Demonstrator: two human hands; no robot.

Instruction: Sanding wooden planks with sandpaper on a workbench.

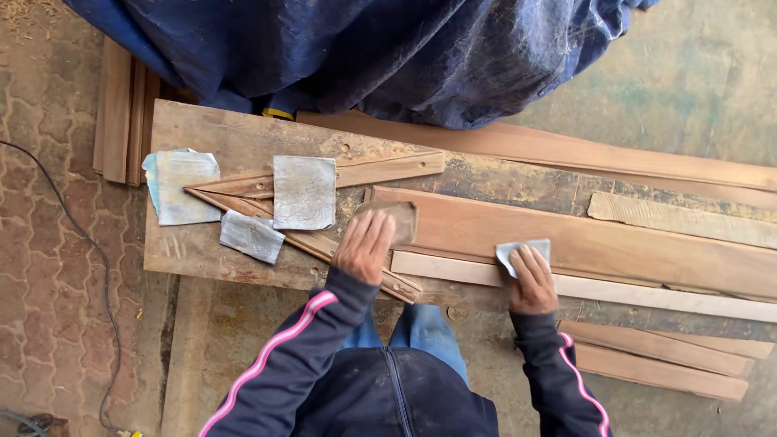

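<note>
My left hand (364,245) lies flat, fingers spread, on the near end of a reddish wooden plank (615,243) and a curved piece of brown sandpaper (401,217). My right hand (532,281) presses a small folded piece of grey sandpaper (522,249) onto a pale wooden strip (631,290) that runs along the plank's front edge. Both lie on a worn wooden workbench (202,247).
Three grey sandpaper sheets (303,192), (180,186), (252,235) lie on the bench's left part over thin wooden slats (380,170). A blue tarp (388,48) covers something behind. More boards (655,360) lie at right, planks (121,113) and a black cable (97,267) at left.
</note>
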